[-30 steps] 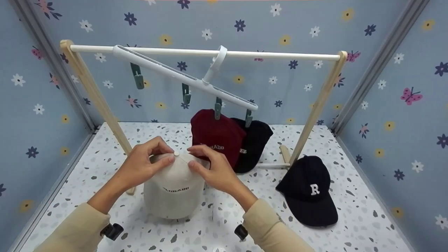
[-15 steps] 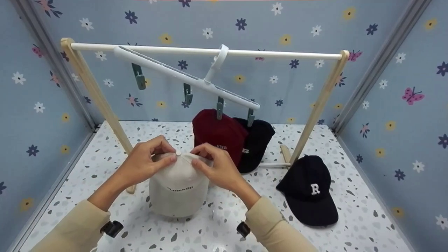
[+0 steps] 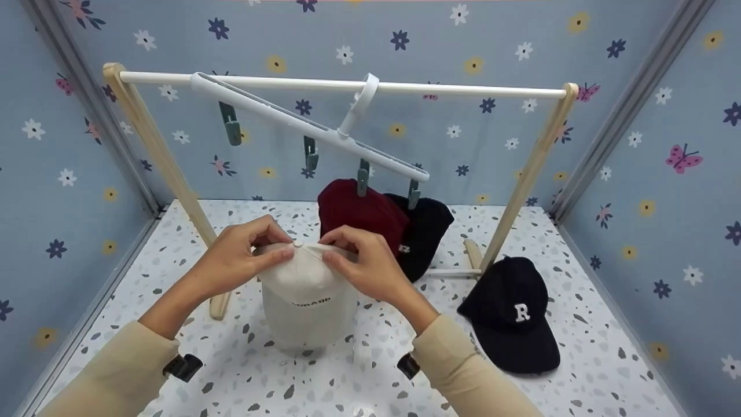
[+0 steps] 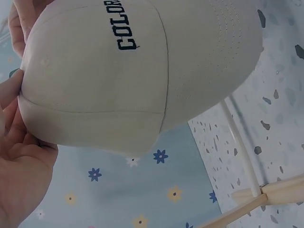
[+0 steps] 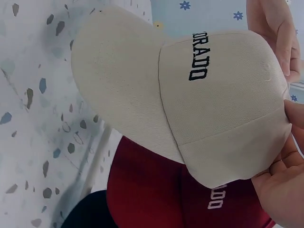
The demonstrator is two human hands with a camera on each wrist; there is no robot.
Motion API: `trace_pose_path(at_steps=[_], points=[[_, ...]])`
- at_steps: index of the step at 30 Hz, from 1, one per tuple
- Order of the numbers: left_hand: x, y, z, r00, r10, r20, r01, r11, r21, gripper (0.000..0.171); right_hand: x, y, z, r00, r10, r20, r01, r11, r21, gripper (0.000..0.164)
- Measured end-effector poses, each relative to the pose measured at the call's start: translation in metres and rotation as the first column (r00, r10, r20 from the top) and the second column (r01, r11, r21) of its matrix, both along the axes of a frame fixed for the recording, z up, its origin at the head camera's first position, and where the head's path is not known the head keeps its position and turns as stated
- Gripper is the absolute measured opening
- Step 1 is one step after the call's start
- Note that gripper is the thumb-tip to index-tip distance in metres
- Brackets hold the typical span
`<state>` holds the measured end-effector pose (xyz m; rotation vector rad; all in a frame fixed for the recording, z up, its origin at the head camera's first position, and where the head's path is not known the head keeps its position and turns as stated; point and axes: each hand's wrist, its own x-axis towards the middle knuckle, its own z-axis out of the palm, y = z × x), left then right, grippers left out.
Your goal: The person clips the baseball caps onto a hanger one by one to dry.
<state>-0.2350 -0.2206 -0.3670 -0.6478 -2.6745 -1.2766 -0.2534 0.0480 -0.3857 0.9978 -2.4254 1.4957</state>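
Note:
A cream baseball cap [image 3: 310,289] with dark COLORADO lettering hangs brim-down between both hands. My left hand [image 3: 231,255] pinches its crown beside the top button, thumb in front and fingers behind. On the other side of the button, my right hand [image 3: 370,263] pinches the crown the same way. Above and behind the cap, a white hanger [image 3: 278,116] carries several dark green clips. One clip [image 3: 363,178] bears a maroon cap [image 3: 362,208], and the clip at the right end bears a black cap [image 3: 431,231]. The two left clips [image 3: 233,127] hold nothing.
The hanger hooks over the white rail [image 3: 463,90] of a wooden-legged rack [image 3: 524,179]. A navy cap [image 3: 515,324] with a white R lies on the speckled tabletop [image 3: 278,388] at the right. Flower-patterned walls enclose the back and sides.
Both hands have shifted slightly right and up with the cream cap, and its brim now stands higher over the tabletop. The hanger and the other caps stay nearly in place.

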Motion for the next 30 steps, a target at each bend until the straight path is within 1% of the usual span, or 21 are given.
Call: trace_pose_path(at_steps=[6,10,15,22,30], points=[[-0.003,-0.002,0.01,1.0,-0.019,-0.012,0.018,1.0,-0.02,0.015,-0.005,0.001,0.015,1.0,0.008,-0.03,-0.008,1.0,0.03,0.014],[-0.005,-0.002,0.02,1.0,-0.014,-0.021,0.013,0.999,-0.032,0.016,-0.008,0.002,0.026,0.997,0.002,-0.082,0.002,0.999,0.055,0.014],[-0.007,-0.002,0.032,0.999,-0.002,-0.051,-0.001,0.999,-0.049,0.016,-0.012,0.003,0.039,0.992,-0.008,-0.126,0.017,0.997,0.073,0.014],[-0.011,-0.001,0.041,0.995,0.04,-0.092,-0.044,0.998,-0.048,0.016,-0.014,0.001,0.053,0.99,-0.025,-0.136,0.037,0.996,0.086,0.014],[-0.018,0.004,0.049,0.985,0.086,-0.148,-0.089,0.996,-0.013,0.017,-0.016,-0.003,0.064,0.989,-0.085,-0.12,0.094,0.993,0.071,0.014]])
